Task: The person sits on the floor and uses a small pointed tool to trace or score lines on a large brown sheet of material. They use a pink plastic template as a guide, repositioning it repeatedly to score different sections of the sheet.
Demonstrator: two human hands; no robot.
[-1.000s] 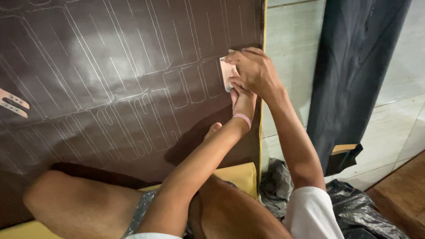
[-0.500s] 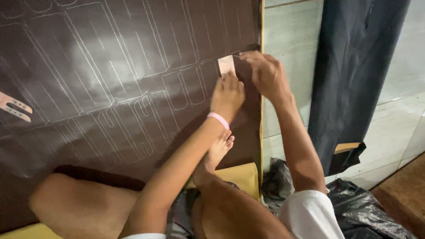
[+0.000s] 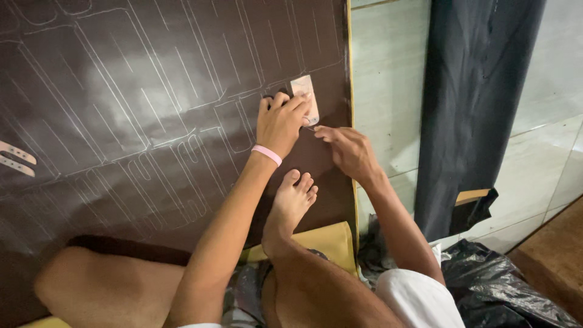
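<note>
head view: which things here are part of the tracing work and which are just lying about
In use: pale template, brown sheet, left hand pressing the template, right hand at its edge.
Lying about: black plastic bag, dark hanging cloth, pale strips.

One brown sheet (image 3: 152, 121) lying flat; one pale template (image 3: 305, 97) resting on it; two hands (image 3: 280, 121) (image 3: 346, 149) showing; one pink wristband (image 3: 267, 154); one black bag (image 3: 504, 285).

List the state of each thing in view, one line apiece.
Pale template: flat on the sheet, pinned by fingers.
Left hand: pressing the template.
Right hand: tracing its lower edge with a thin tool.
Brown sheet: spread flat, covered in traced outlines.
Black bag: crumpled.
</note>
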